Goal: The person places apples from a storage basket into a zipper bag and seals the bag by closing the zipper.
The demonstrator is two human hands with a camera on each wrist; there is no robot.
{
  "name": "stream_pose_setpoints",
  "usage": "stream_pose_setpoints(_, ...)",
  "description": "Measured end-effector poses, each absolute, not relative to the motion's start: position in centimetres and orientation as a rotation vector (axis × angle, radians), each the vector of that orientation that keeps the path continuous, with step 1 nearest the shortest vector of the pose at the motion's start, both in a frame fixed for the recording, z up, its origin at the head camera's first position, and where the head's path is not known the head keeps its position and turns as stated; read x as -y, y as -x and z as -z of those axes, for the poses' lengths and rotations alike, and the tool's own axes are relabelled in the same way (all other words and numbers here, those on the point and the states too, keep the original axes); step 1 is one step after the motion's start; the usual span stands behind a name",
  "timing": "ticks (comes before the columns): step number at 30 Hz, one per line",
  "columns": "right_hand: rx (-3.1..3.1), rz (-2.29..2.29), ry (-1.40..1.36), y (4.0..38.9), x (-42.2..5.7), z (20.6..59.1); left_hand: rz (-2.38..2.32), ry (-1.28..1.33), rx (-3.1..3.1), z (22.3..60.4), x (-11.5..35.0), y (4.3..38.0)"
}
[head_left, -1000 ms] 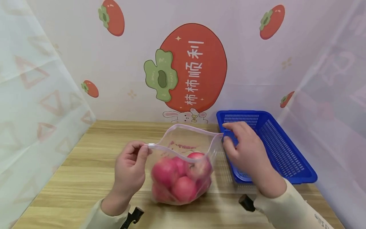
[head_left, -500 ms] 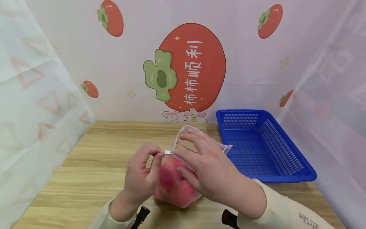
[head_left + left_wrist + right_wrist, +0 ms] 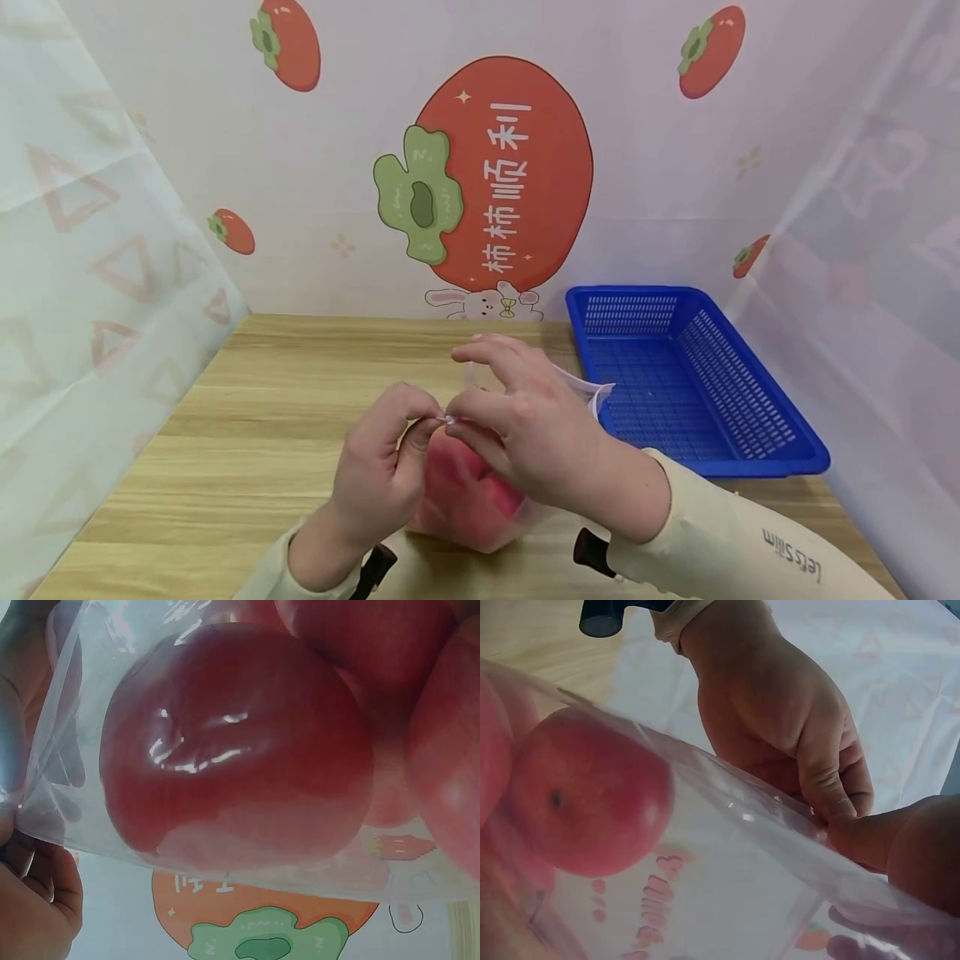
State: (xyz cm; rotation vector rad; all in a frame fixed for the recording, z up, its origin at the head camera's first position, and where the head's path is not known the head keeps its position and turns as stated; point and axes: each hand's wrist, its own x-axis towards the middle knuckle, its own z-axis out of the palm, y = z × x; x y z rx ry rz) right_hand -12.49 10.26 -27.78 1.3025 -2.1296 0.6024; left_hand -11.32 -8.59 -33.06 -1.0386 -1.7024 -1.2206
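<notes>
A clear zip bag (image 3: 487, 525) of red apples (image 3: 592, 791) stands on the table, partly hidden behind my hands. My left hand (image 3: 386, 458) pinches the left corner of its zip edge between thumb and curled forefinger. Right beside it, my right hand (image 3: 525, 429) pinches the small white zip slider (image 3: 448, 419) with thumb and forefinger, its other fingers spread over the bag's mouth. The right end of the pale pink zip strip (image 3: 600, 390) sticks out past my right hand, with its edges apart. One apple (image 3: 240, 750) fills much of the left wrist view through the film.
A blue plastic basket (image 3: 780, 400) with slotted walls stands at the right of the wooden table (image 3: 225, 458), next to the bag. A persimmon-printed cloth (image 3: 517, 183) hangs behind the table, and white cloth sides (image 3: 112, 250) rise at left and right.
My right hand has left the bag's right corner and crossed left to the slider. My left hand has shifted right and slightly down with its corner. The bag's mouth has narrowed in view.
</notes>
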Motion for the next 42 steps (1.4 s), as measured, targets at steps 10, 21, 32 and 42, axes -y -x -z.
stream_pose_setpoints(10,2.173,-0.589,-1.267,12.4,-10.6,27.5,1.228,0.947,1.709,33.5,9.2,11.1)
stream_pose_setpoints(21,2.249,-0.557,-1.215,13.0,-11.4,28.1,1.265,0.857,1.732,34.1,10.1,11.4)
stream_pose_setpoints(32,2.303,-0.504,-1.177,13.6,-12.3,28.6,1.315,0.759,1.765,35.2,11.0,12.0)
stream_pose_setpoints(42,2.372,-0.485,-1.118,14.6,-13.6,28.8,1.416,0.586,1.789,35.6,11.8,12.6)
